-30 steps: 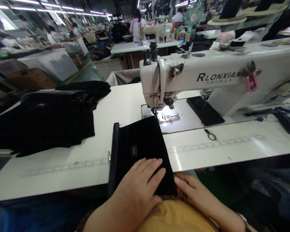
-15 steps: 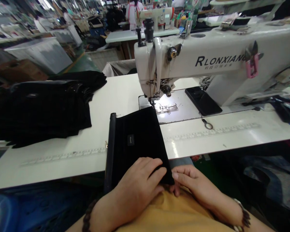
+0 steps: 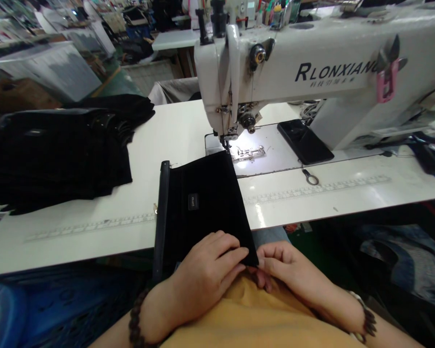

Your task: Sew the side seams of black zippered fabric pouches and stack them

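A black fabric bag panel with a small label lies from the sewing machine's needle area down over the table's front edge. Along its left side runs a dark, smooth band with a little metal piece beside it. My left hand is laid over the panel's lower part, its fingers bent and close together at the lower edge. At the lower right corner, my right hand pinches the fabric between thumb and fingers. The panel's top right corner reaches the presser foot of the sewing machine.
A stack of black fabric pieces lies on the left of the white table. Right of the needle are a black phone with a ring strap. Pink-handled snippers hang on the machine. A blue crate stands below left.
The view has tilted down slightly, so the machine and table sit higher in it. Both hands keep nearly the same hold on the panel; the right fingers sit tighter at its corner.
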{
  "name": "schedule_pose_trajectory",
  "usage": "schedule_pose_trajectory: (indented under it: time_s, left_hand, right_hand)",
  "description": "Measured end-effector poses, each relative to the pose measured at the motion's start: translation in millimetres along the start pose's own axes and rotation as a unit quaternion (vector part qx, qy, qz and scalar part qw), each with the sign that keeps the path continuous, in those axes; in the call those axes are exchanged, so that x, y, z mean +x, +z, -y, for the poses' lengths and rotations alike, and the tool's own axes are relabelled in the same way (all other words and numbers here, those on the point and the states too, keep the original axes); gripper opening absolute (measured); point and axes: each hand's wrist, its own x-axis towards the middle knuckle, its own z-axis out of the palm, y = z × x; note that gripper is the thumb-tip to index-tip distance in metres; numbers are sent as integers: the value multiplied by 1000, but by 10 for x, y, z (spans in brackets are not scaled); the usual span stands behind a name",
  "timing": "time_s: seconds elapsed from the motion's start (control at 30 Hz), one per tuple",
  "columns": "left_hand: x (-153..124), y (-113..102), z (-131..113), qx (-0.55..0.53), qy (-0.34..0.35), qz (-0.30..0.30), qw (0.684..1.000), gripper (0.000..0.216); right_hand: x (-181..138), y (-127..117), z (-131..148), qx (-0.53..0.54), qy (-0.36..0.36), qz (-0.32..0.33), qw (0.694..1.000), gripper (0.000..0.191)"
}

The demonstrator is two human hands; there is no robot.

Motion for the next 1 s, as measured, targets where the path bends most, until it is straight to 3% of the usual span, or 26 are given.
schedule_pose_trajectory:
  time_s: [0.23,0.33,0.43,0.5,0.57,0.63,0.73,0.9,1.0]
  left_hand:
    - [24,-25,-23,87,93,2,992,16]
    - [40,-42,-35,98,133,-24,986,17]
    - [55,-79,-48,92,142,-51,984,16]
    - [62,-104,-56,82,139,-61,985,16]
    - [68,-123,-63,76,137,-61,986,15]
    - [76,-137,-72,73,137,-62,986,15]
    - [82,-158,-89,65,133,-64,987,15]
    - [41,-210,-110,60,86,-32,994,23]
    - [18,-242,-120,69,79,-30,994,27]
  right_hand:
    - [-13,30,51,-43,8,2,999,18]
    - [-59,27,90,-81,6,11,997,23]
    - [-166,-13,134,-235,-103,-27,966,23]
    - [-237,-50,157,-378,-241,-79,891,8]
    - [-277,-73,180,-490,-351,-121,789,20]
    - [-286,-69,217,-564,-406,-120,709,24]
    - [-283,-29,315,-636,-443,-76,628,20]
    - [-279,33,471,-729,-479,-46,486,42]
    - [-234,41,488,-749,-488,-17,448,50]
